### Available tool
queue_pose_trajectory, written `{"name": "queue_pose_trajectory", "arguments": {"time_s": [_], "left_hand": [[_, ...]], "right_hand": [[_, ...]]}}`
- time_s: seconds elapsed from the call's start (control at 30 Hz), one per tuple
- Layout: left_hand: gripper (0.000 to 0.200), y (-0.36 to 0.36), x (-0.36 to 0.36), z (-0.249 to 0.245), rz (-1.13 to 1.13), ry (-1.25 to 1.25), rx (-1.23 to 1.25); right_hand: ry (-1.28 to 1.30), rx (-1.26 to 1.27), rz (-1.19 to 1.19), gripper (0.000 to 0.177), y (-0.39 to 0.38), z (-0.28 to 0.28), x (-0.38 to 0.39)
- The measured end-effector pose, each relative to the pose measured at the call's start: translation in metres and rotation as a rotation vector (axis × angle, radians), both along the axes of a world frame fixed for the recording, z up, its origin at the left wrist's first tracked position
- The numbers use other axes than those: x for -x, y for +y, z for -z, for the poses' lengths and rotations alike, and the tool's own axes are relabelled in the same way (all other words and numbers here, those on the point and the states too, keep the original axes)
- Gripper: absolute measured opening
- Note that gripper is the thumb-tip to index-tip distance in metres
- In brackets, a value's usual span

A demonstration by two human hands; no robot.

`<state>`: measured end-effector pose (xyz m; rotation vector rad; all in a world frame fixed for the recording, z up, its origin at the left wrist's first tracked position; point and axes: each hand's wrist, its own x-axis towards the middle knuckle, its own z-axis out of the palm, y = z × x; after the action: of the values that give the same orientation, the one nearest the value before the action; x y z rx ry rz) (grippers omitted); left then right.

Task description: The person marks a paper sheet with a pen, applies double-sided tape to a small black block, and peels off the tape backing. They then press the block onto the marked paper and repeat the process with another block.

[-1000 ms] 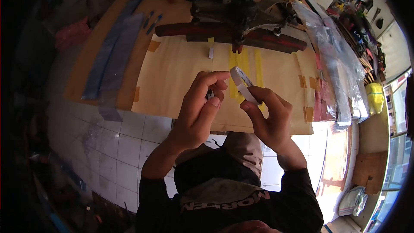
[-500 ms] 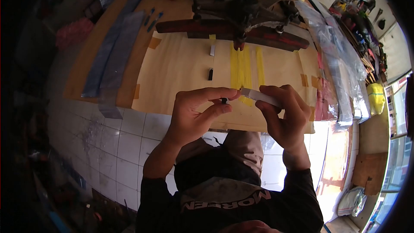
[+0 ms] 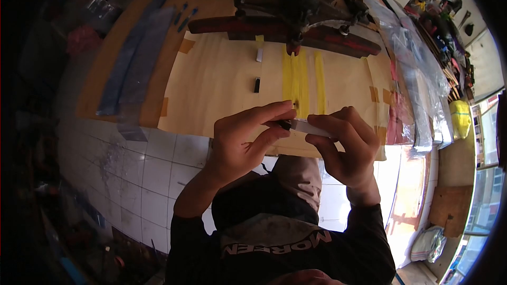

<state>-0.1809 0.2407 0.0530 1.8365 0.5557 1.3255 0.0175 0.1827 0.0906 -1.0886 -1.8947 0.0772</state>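
In the head view my left hand [image 3: 237, 134] pinches a small dark piece [image 3: 285, 124] between thumb and fingers. My right hand [image 3: 348, 142] grips a whitish, narrow bar-like piece [image 3: 311, 128], its tip meeting the dark piece. Both hands are held close together over the front edge of the board [image 3: 211, 89], which is covered in tan sheet and taped at the corners. Beyond them on the sheet lie a small black piece [image 3: 256, 85] and a small white piece [image 3: 259, 55]. Yellow strips [image 3: 296, 82] run along the sheet behind my fingers.
A dark metal machine with a long red-black bar [image 3: 327, 41] stands over the back of the board. Clear plastic sheets lie at the left [image 3: 140, 68] and right [image 3: 409, 63]. Two blue pens [image 3: 187, 19] rest near the back left. Below is a white tiled floor [image 3: 137, 174].
My hands have come closer together, and the whitish piece now meets the dark piece in my left hand. The view has shifted slightly.
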Motion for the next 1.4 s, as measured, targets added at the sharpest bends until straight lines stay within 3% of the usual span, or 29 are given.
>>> {"name": "queue_pose_trajectory", "arguments": {"time_s": [0.13,0.77,1.2,1.4], "left_hand": [[0.033,0.004,0.002,-0.002,-0.080,0.134,-0.255],[0.038,0.008,0.004,-0.006,-0.006,0.108,-0.233],[0.022,0.011,0.007,0.001,-0.016,0.088,-0.350],[0.016,0.015,0.010,0.007,-0.016,0.070,-0.388]], "right_hand": [[-0.023,-0.015,0.001,0.031,-0.001,0.000,0.002],[-0.224,-0.224,-0.029,0.036,0.009,0.000,0.002],[-0.246,-0.238,-0.023,0.036,0.010,0.000,0.005],[-0.180,-0.116,-0.068,0.035,0.008,-0.006,0.007]]}}
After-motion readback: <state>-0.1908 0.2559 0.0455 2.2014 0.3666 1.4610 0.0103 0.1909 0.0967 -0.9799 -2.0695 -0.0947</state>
